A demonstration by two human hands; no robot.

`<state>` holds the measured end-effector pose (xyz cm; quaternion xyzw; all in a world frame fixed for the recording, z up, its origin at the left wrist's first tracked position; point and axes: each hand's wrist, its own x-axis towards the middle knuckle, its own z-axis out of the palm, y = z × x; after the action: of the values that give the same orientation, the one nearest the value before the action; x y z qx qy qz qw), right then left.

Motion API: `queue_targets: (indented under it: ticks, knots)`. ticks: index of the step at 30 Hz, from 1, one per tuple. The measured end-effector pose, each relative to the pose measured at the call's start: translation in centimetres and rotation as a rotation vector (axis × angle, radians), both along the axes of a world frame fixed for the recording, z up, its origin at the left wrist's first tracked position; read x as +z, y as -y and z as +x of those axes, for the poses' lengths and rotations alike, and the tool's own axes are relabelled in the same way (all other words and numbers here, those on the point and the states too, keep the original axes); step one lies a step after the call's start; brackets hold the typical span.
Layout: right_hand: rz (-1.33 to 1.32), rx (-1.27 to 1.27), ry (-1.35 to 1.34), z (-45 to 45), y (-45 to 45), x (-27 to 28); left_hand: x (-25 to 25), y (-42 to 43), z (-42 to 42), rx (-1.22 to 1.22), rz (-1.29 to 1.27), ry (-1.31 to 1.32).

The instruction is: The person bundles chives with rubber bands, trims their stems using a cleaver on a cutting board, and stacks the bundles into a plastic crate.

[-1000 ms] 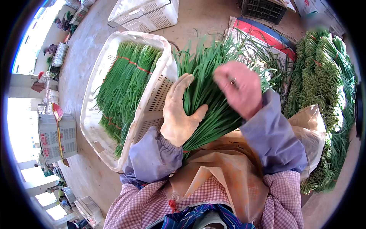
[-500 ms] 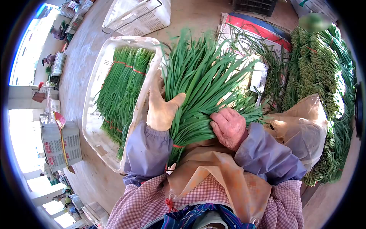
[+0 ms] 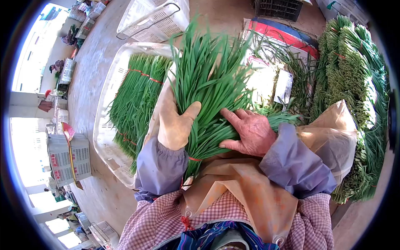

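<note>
A loose bunch of long green leaves [image 3: 212,87] stands fanned out over my lap, with a red band round its lower end. My left hand [image 3: 175,125], in a pale glove, is around the bunch's left side, thumb in front and its fingers partly hidden behind the leaves. My bare right hand [image 3: 250,131] lies on the right side of the bunch with its fingers spread. Left of it, a white crate [image 3: 104,118] holds banded green bundles [image 3: 139,96].
A tall pile of bundles [image 3: 348,71] lies at the right, beside a translucent brown sheet [image 3: 329,133]. Loose leaves and a white tag [image 3: 283,86] are on a red and white sack [image 3: 283,33]. Behind stand a white crate [image 3: 154,18] and a black crate [image 3: 278,9].
My left hand has shifted left from the middle of the bunch to its side. My right hand has come down onto the leaves and its fingers have spread. The bunch stands more upright.
</note>
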<state>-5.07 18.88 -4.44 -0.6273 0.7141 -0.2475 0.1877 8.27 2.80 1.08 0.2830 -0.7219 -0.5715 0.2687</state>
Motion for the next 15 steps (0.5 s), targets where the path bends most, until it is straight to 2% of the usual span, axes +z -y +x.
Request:
queue_targets:
  ticks: [2,3,6,8,10,11,13,15]
  knots:
    - [-0.111,-0.019,-0.038,-0.6,0.2,-0.2,2.0,-0.7,-0.4,-0.031,-0.14,-0.022]
    - [-0.167,-0.031,-0.058,-1.2,0.7,-0.2,3.1,-0.9,-0.6,0.0,-0.298,0.029]
    - [-0.227,-0.02,-0.241,-3.3,2.3,-1.1,4.9,-2.9,-1.1,-0.176,-0.459,0.074]
    - [-0.166,-0.024,-0.273,-4.0,2.4,-1.1,2.5,-1.8,-2.8,-0.657,-0.935,-0.19]
    - [-0.131,-0.044,-0.193,-3.9,1.4,-0.6,2.8,-4.9,-0.9,-0.867,-1.081,0.169]
    - [-0.124,-0.058,-0.139,-3.7,0.9,-0.3,3.6,-4.9,-0.1,-0.978,-0.899,0.146]
    - [-0.136,-0.088,0.0,-3.6,0.2,0.0,7.1,-2.0,0.5,-1.023,-0.656,-0.052]
    - [-0.165,-0.121,0.15,-3.7,-0.1,0.0,7.2,-1.5,1.9,-0.486,-0.392,-0.171]
